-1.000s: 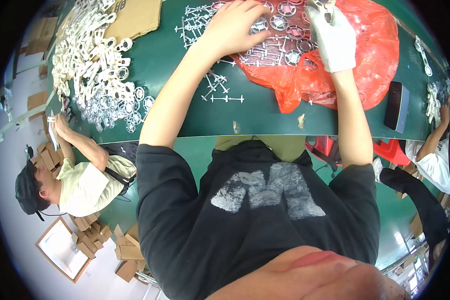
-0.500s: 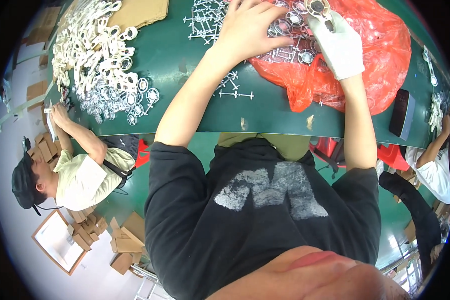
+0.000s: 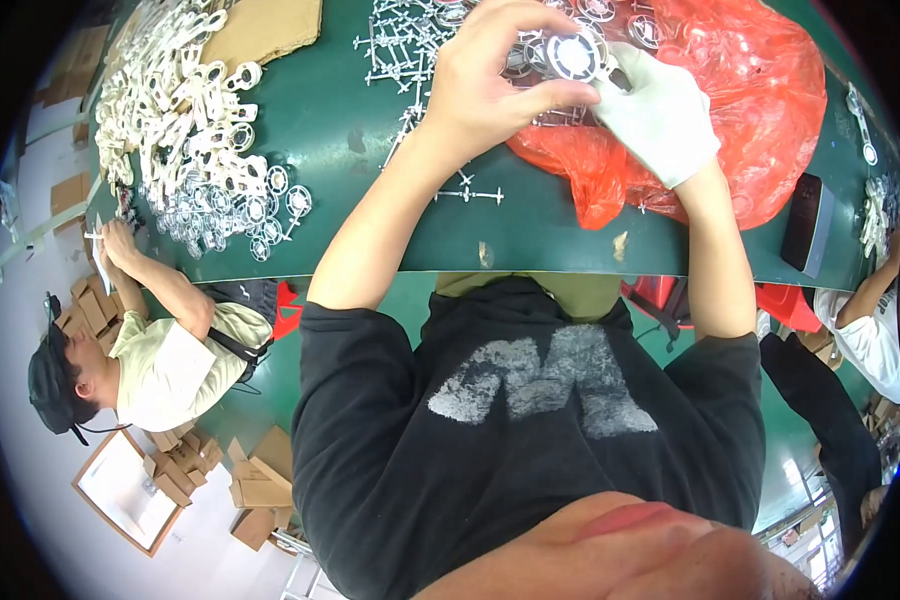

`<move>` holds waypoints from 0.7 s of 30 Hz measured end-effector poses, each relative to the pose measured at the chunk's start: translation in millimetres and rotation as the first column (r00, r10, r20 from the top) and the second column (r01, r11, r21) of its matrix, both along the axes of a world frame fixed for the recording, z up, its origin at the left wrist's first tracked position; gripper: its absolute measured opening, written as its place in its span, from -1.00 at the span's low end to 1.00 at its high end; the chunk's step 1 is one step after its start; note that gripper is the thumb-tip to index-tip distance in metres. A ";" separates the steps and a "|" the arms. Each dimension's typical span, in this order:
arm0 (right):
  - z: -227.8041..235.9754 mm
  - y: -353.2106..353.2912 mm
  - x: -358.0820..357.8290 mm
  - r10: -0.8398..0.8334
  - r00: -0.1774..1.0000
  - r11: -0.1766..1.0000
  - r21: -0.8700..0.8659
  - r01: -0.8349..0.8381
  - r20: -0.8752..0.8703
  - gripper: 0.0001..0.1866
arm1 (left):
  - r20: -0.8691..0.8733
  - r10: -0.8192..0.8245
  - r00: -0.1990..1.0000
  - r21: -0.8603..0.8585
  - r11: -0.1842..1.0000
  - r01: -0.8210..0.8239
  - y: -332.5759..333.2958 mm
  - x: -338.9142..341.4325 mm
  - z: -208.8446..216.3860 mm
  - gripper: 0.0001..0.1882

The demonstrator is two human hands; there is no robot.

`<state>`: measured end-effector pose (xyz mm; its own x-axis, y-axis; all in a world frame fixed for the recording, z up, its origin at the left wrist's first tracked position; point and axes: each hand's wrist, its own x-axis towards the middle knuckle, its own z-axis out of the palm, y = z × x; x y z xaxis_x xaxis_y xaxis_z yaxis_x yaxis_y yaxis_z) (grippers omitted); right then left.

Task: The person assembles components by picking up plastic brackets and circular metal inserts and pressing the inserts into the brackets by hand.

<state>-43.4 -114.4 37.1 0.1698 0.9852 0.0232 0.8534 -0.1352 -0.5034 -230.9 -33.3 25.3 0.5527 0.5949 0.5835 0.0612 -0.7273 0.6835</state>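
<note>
The step looks like working one ring [image 3: 573, 55] loose from its sprue. Left hand [image 3: 495, 85], bare, has its grip closed on the ring's left edge; the gloved right hand [image 3: 660, 115] pinches the right edge, above the red bag [image 3: 760, 110] on the tabletop [image 3: 370, 200]. The ring is small, round, silver-rimmed and white-faced. Next likely calls for a careful twist.

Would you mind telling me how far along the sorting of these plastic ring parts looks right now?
Done, apparently: a heap of white rings and a cluster of clear rings lie at the table's left. In hand: the bare left hand and gloved right hand grip one round ring part together. Left: many parts remain on the red bag, with leftover sprues on the green table.
</note>
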 end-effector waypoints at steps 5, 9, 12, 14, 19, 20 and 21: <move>-3.4 1.4 0.8 0.056 0.998 0.995 0.088 -0.054 -0.028 -0.60 | 0.214 -0.146 0.966 0.782 0.618 -0.080 51.7 12.0 -45.5 -0.41; -3.3 -0.3 0.2 0.082 0.997 0.991 0.103 -0.081 -0.007 -0.63 | 0.300 -0.171 0.939 0.830 0.531 -0.169 59.3 23.5 -43.6 -0.42; -7.7 -4.2 5.3 0.095 0.995 0.995 0.041 -0.093 -0.038 -0.63 | -0.168 0.038 0.985 0.382 0.924 0.030 5.2 1.2 4.4 -0.43; -4.8 -3.1 -1.4 0.124 0.992 0.991 0.056 -0.124 -0.013 -0.64 | -0.164 0.043 0.986 0.421 0.906 0.031 13.3 0.0 -2.6 -0.42; -3.2 -2.4 2.1 0.112 0.993 0.993 0.033 -0.111 -0.031 -0.64 | -0.057 -0.012 0.998 0.329 0.944 0.030 10.6 1.4 -16.9 -0.42; -1.0 -2.2 3.2 0.145 0.989 0.989 0.010 -0.145 -0.034 -0.64 | -0.091 -0.018 0.996 0.250 0.967 0.041 9.2 -0.2 -16.3 -0.40; 0.3 -2.6 4.0 0.177 0.983 0.984 -0.013 -0.178 -0.038 -0.63 | -0.091 -0.019 0.996 0.251 0.967 0.042 8.4 -0.9 -14.9 -0.40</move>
